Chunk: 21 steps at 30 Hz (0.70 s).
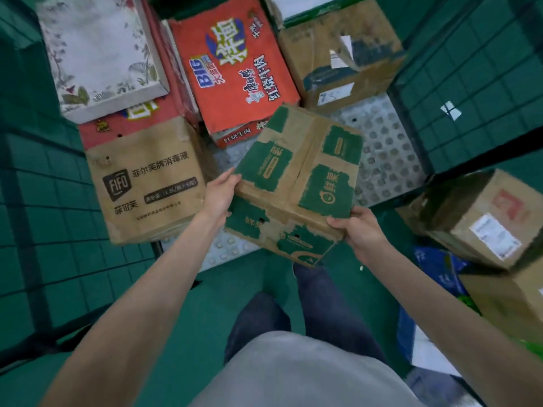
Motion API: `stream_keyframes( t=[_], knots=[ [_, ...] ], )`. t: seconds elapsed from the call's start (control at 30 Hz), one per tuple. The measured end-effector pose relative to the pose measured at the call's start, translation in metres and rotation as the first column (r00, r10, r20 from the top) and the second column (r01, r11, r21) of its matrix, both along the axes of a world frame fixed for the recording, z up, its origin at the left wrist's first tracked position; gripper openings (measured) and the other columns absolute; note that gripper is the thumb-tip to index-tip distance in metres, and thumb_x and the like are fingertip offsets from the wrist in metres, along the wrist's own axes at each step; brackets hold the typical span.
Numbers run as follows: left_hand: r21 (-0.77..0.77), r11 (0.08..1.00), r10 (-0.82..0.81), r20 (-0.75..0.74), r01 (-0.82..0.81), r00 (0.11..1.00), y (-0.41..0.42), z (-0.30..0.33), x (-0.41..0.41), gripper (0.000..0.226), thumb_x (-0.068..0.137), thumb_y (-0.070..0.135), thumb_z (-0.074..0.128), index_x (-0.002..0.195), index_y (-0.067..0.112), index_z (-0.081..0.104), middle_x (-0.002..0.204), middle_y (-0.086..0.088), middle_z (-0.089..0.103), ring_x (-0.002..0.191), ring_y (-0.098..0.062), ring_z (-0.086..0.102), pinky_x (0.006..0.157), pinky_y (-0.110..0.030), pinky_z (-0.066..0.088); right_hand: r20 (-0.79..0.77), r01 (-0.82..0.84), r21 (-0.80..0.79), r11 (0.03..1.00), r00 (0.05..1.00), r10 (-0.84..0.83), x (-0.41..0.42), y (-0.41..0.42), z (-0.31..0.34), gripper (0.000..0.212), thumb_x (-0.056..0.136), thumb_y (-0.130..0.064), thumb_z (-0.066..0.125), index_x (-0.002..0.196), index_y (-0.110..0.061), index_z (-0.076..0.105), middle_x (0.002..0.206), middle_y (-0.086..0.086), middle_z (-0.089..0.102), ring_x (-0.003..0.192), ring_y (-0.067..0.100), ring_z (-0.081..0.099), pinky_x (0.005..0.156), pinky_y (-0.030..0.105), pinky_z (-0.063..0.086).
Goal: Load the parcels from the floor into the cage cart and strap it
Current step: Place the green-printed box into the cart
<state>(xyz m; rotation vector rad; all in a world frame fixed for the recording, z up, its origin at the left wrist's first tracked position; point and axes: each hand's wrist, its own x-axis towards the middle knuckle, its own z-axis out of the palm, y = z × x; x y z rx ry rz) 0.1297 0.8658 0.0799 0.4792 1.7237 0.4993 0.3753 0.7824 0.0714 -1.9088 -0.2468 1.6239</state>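
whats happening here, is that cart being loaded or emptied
A person holds a worn brown cardboard box with green print in both hands, the left hand on its left side and the right hand at its near right corner, above the perforated metal floor of the green cage cart. Several parcels already sit inside, among them a red printed carton and a brown FIFO carton. More boxes wait on the floor at right.

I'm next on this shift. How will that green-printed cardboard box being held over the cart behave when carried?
The green-printed box likely stays fairly stiff: its faces look flat between the left hand and right hand. It is probably not heavy, since it is held by its edges alone. The torn print and scuffed corners suggest worn cardboard, so it may give under a hard squeeze.
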Motion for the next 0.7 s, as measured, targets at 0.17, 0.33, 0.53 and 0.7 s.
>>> stream_keyframes(
  t=[0.17, 0.33, 0.53, 0.7],
  knots=[
    [0.039, 0.999, 0.004, -0.007, -0.004, 1.0, 0.049, -0.027, 0.008, 0.038, 0.106, 0.028, 0.042, 0.142, 0.021, 0.05, 0.116, 0.007, 0.054, 0.102, -0.009, 0.05, 0.094, -0.036, 0.039, -0.064, 0.031, -0.149, 0.988, 0.997, -0.041, 0.014, 0.054, -0.037, 0.05, 0.082, 0.011, 0.064, 0.128, -0.004, 0.051, 0.116, 0.011, 0.07, 0.103, 0.028, 0.067, 0.087, 0.043, 0.057],
    [-0.002, 0.996, -0.089, -0.022, 0.089, 0.996, 0.091, -0.073, -0.007, 0.037, 0.107, 0.033, 0.036, 0.138, 0.023, 0.053, 0.112, 0.007, 0.061, 0.112, -0.018, 0.05, 0.106, -0.052, 0.035, -0.129, 0.035, -0.213, 0.976, 0.99, -0.064, 0.008, 0.09, -0.065, 0.029, 0.09, 0.006, 0.055, 0.119, 0.004, 0.055, 0.102, 0.014, 0.063, 0.087, 0.027, 0.066, 0.067, 0.034, 0.061],
    [-0.018, 0.957, -0.291, -0.075, 0.291, 0.954, 0.127, -0.113, -0.033, 0.036, 0.107, 0.032, 0.037, 0.137, 0.025, 0.054, 0.14, 0.0, 0.05, 0.124, -0.02, 0.044, 0.107, -0.055, 0.037, -0.182, 0.043, -0.299, 0.953, 0.978, -0.101, -0.014, 0.106, -0.093, 0.02, 0.095, 0.006, 0.044, 0.111, -0.002, 0.054, 0.094, 0.011, 0.06, 0.08, 0.024, 0.064, 0.075, 0.033, 0.061],
    [0.048, 0.935, -0.344, -0.129, 0.352, 0.93, 0.154, -0.138, -0.059, 0.034, 0.106, 0.023, 0.041, 0.133, 0.022, 0.061, 0.137, 0.0, 0.057, 0.124, -0.017, 0.052, 0.11, -0.039, 0.04, -0.253, -0.003, -0.402, 0.916, 0.961, -0.108, -0.05, 0.103, -0.115, 0.009, 0.099, -0.002, 0.045, 0.097, -0.005, 0.054, 0.1, 0.014, 0.056, 0.094, 0.03, 0.061, 0.103, 0.042, 0.047]
  ],
)
